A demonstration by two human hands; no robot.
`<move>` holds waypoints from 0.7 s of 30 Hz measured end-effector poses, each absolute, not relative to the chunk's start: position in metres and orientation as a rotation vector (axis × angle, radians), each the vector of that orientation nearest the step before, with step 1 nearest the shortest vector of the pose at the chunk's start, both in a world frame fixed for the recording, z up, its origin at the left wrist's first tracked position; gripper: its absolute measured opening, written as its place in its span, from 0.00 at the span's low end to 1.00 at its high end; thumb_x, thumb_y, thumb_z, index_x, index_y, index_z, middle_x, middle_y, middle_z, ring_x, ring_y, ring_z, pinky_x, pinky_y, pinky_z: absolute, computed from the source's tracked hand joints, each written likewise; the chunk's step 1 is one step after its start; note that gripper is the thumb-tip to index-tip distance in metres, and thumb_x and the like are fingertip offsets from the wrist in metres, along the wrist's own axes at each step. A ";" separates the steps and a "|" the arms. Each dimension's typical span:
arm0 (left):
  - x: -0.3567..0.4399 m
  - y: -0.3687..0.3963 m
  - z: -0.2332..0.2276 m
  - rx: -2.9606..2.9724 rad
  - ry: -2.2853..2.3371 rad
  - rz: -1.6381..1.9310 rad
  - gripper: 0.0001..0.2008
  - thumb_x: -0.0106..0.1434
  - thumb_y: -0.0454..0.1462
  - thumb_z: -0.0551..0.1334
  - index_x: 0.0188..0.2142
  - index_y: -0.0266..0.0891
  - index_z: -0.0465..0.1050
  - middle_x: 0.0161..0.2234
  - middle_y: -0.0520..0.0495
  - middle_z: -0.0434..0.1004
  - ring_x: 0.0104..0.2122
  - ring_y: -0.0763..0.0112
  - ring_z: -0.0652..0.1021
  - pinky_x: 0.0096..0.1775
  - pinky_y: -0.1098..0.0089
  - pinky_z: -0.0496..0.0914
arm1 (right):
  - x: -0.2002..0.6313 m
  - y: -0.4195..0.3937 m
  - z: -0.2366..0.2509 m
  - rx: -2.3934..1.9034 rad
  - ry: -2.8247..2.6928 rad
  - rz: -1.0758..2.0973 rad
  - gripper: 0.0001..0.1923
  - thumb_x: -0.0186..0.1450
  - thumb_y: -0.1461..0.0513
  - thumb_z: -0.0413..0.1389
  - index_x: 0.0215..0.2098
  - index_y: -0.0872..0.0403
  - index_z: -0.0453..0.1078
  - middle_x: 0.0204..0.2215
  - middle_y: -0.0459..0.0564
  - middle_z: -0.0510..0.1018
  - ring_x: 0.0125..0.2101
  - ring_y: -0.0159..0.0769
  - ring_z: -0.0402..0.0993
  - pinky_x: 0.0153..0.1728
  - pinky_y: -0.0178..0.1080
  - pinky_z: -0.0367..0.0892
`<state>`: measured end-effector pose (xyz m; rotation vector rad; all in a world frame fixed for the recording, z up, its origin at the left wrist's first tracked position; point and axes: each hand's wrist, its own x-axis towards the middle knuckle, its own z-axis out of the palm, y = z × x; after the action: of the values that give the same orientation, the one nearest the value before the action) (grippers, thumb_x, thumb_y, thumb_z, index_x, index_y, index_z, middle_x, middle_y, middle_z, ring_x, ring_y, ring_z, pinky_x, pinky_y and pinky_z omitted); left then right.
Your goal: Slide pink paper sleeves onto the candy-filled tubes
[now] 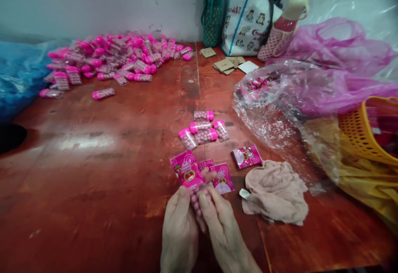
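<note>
My left hand [180,223] and my right hand [222,219] are closed together around a clear tube of pink balls [195,202] near the table's front. A pink printed label [188,169] sticks up at the tube's far end, its lower edge by my left thumb. My right thumb presses on the tube's side, and part of the tube is hidden by my fingers. Just beyond my right fingers lie loose pink labels [222,177]. Farther off is a small group of filled tubes with pink caps [203,135]. A stack of labels [247,156] rests to the right.
A crumpled cloth [276,192] lies right of my hands. Clear plastic wrap [270,111], a pink bag [336,49] and a yellow basket [357,136] fill the right side. At back left is a big pile of capped tubes [115,55]; cardboard pieces [225,66] lie at the back.
</note>
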<state>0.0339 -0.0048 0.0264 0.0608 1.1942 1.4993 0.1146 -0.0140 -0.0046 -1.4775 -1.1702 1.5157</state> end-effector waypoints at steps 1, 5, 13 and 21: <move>0.030 -0.003 0.026 0.054 1.150 1.511 0.18 0.59 0.46 0.58 0.38 0.34 0.77 0.34 0.38 0.80 0.31 0.62 0.79 0.33 0.66 0.73 | 0.115 -0.012 -0.006 -1.451 -1.163 1.564 0.16 0.62 0.51 0.53 0.45 0.49 0.70 0.35 0.51 0.77 0.33 0.37 0.75 0.27 0.31 0.71; 0.024 0.001 0.024 0.009 1.116 1.500 0.18 0.55 0.45 0.63 0.39 0.33 0.76 0.34 0.39 0.80 0.32 0.61 0.79 0.35 0.65 0.73 | 0.113 -0.006 -0.002 -1.288 -1.190 1.723 0.18 0.65 0.50 0.48 0.41 0.51 0.72 0.25 0.48 0.77 0.23 0.32 0.73 0.20 0.30 0.69; 0.034 -0.004 0.024 -0.048 1.174 1.480 0.16 0.57 0.43 0.61 0.38 0.33 0.77 0.30 0.40 0.81 0.30 0.62 0.79 0.34 0.66 0.73 | 0.110 -0.005 0.000 -1.296 -1.351 1.595 0.16 0.65 0.53 0.48 0.45 0.49 0.71 0.31 0.50 0.78 0.32 0.36 0.75 0.32 0.33 0.71; 0.026 -0.002 0.016 -0.006 1.063 1.505 0.11 0.58 0.39 0.61 0.36 0.34 0.78 0.34 0.40 0.80 0.37 0.60 0.78 0.40 0.64 0.72 | 0.107 -0.003 -0.002 -1.309 -1.226 1.727 0.17 0.66 0.52 0.46 0.40 0.51 0.72 0.31 0.49 0.77 0.29 0.33 0.74 0.28 0.31 0.69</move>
<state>0.0256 -0.0025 0.0160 -0.0064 1.0625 1.5046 0.1070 -0.0030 -0.0024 -1.3088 -1.2257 1.7270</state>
